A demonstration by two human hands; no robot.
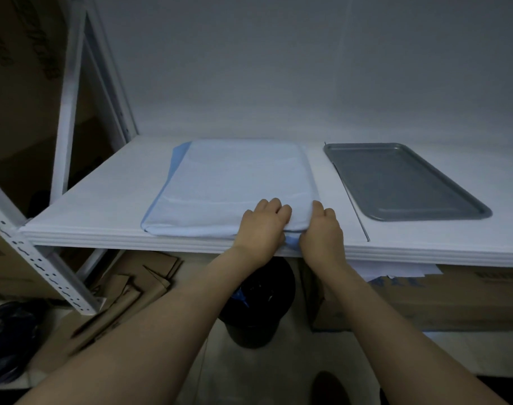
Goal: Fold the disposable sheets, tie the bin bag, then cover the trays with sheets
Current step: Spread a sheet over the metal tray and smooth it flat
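A pale blue disposable sheet (pixel 234 182) lies spread flat on the white shelf (pixel 103 211), with a deeper blue layer showing along its left side. Its raised outline suggests something flat beneath it. My left hand (pixel 262 226) and my right hand (pixel 322 229) sit side by side at the sheet's near right corner, fingers curled over the edge and pinching it at the shelf's front lip. To the right, a bare grey tray (pixel 404 182) lies flat on the same shelf. Below the shelf stands a bin lined with a black bag (pixel 258 299).
White shelf uprights (pixel 68 106) rise on the left. Flattened cardboard (pixel 126 296) lies on the floor under the shelf, a dark bag (pixel 10 334) sits at the far left, and a cardboard box (pixel 439 299) stands under the right side. A wall closes the back.
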